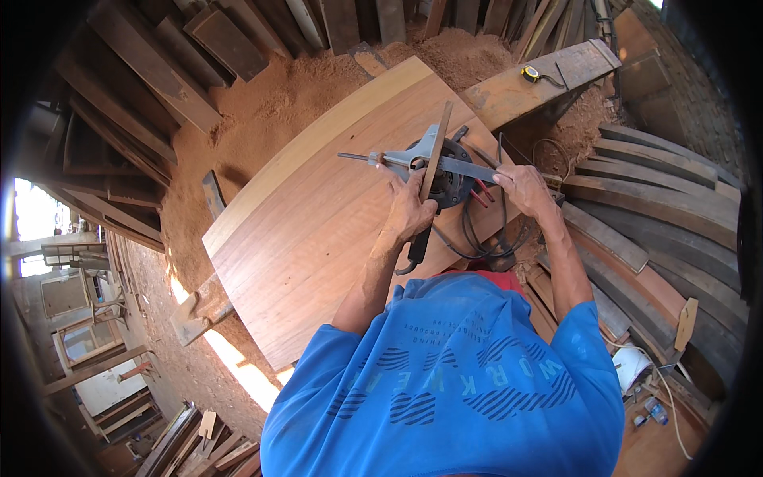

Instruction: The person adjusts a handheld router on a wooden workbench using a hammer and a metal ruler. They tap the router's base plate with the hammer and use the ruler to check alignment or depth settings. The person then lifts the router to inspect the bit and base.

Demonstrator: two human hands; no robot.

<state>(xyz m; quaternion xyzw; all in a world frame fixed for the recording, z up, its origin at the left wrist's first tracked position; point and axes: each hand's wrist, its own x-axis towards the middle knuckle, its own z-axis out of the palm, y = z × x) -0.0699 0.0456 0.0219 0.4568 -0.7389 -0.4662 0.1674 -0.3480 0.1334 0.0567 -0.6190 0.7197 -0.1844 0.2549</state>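
A router-like power tool with a black body and a grey metal fitting lies on a large wooden panel. A narrow wood strip stands across it. My left hand is closed around the strip's lower part, fingers against the metal fitting. My right hand grips one end of a flat grey metal bar, file-like in shape, whose other end meets the strip. Red-handled pliers lie beside the tool, and its black cable coils near my right forearm.
A thick beam at the far right carries a yellow tape measure. Sawdust covers the ground beyond the panel. Stacked boards line the right side; more planks lean at the far left. A white cable runs at lower right.
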